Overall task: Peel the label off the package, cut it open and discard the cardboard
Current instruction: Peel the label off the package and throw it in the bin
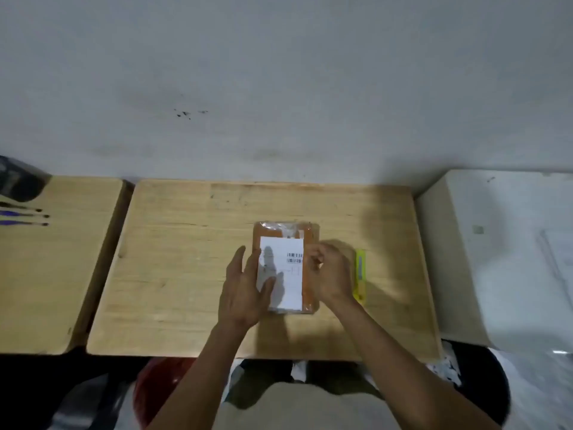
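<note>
A brown cardboard package (pixel 310 237) wrapped in clear tape lies flat on the wooden table (pixel 186 274), with a white barcode label (pixel 286 283) stuck across its top. My left hand (pixel 245 290) lies with straight fingers against the package's left side, thumb resting on the label. My right hand (pixel 330 274) is at the package's right edge with its fingers curled at the label's right border; whether they pinch the label I cannot tell. A yellow utility knife (pixel 360 274) lies on the table just right of that hand.
A second wooden table (pixel 62 259) stands to the left with dark pens (pixel 28 216) on it. A white surface (pixel 496 259) adjoins on the right. A red bin (pixel 161 389) sits below the table's front edge, near my lap.
</note>
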`<state>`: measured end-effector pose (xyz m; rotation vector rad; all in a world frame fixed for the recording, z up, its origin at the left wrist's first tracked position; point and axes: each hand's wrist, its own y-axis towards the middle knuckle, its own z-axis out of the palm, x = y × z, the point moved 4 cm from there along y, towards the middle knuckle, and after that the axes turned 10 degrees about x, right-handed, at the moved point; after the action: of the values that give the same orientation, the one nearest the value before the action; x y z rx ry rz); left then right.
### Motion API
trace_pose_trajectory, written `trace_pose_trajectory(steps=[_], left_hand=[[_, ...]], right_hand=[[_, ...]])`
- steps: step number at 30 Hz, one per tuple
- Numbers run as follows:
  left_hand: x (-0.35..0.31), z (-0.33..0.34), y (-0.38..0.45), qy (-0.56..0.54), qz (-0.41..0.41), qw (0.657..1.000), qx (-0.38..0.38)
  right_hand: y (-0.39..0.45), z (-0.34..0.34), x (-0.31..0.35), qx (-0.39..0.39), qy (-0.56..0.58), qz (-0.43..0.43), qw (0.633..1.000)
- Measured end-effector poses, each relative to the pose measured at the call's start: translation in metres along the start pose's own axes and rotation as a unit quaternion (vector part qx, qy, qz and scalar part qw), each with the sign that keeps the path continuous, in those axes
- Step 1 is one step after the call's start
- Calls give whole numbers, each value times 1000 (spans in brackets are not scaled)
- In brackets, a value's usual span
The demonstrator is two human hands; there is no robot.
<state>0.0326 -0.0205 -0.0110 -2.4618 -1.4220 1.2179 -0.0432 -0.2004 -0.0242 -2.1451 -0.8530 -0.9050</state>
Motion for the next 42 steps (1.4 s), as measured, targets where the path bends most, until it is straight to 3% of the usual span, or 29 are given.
trace_pose_trajectory(steps=[4, 8, 11, 22, 30, 42], left_hand=[[9, 16, 14, 52, 31, 998, 9], [20, 28, 18, 58, 25, 997, 33], [24, 32, 16, 56, 29, 998, 29], [28, 50, 16, 11, 39, 999, 25], [28, 55, 18, 18, 49, 999, -8], [26, 53, 18, 18, 44, 999, 9]], right_hand=[[10, 10, 14, 14, -133, -15, 991], [4, 18, 18, -5, -211, -44, 977], [4, 26, 10, -8, -245, -16, 969], [12, 28, 5, -67, -175, 5, 982], [24, 26, 5, -60, -130, 41, 989], [34, 23, 10, -39, -143, 47, 988]])
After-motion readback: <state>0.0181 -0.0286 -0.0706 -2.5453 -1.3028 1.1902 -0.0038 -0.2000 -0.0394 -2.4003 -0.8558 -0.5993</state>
